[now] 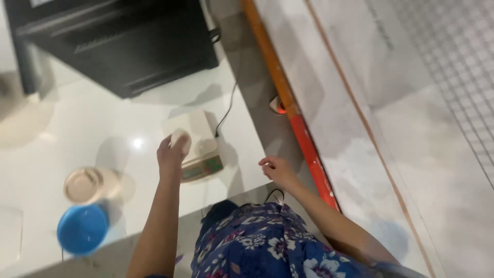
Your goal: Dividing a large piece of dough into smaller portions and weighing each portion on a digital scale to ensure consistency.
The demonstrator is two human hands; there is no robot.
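Observation:
My left hand [171, 156] is raised over a small white digital scale [198, 144] on the white counter [92, 128]. Its fingers hold a pale round lump that looks like dough [181, 139], just above the scale's platform. My right hand [277, 169] hovers past the counter's right edge with its fingers loosely curled and nothing in them. The picture is blurred by motion.
A black oven-like appliance [123, 44] stands at the back of the counter. A black cable [229, 105] runs from the scale toward the wall. A beige lidded jar [85, 185] and a blue round lid or bowl [82, 229] sit at the near left. An orange-red strip [293, 110] runs beside the counter.

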